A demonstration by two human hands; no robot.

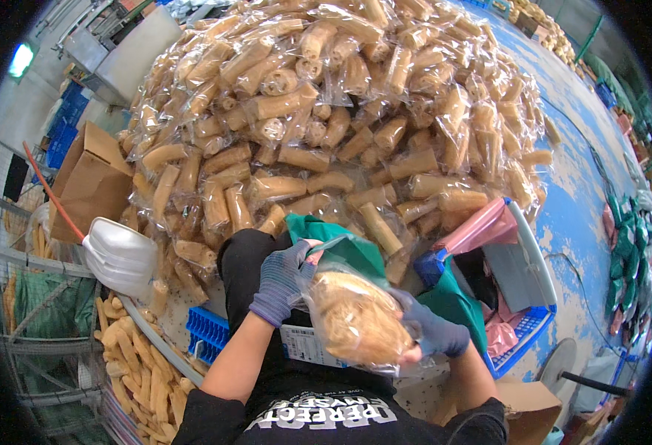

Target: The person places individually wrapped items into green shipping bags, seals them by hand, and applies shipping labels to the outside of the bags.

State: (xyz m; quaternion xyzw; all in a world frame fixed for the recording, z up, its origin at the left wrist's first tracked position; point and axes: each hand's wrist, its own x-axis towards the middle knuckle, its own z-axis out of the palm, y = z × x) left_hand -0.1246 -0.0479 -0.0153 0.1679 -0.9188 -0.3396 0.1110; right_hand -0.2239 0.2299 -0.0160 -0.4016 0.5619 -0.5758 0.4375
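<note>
A clear plastic bag with a pale tan fibrous piece, apparently dried loofah, (359, 320) is held over my lap between both hands. My left hand (288, 278), in a blue-grey knit glove with bare fingertips, grips the bag's upper left edge. On the lower right side, my right hand (429, 328), gloved the same way, has its fingers against the bag. Green cloth or sheeting (337, 242) lies over my knees just beyond the bag. Under the bag, a white printed label or packet (306, 344) shows on my lap.
Ahead rises a large heap of bagged loofah pieces (304, 158). A white shovel (119, 256) and a cardboard box (89, 181) stand left, above loose loofahs (137, 367). At right is a blue crate (518, 339) with pink plastic; a blue rack (206, 331) lies near my left forearm.
</note>
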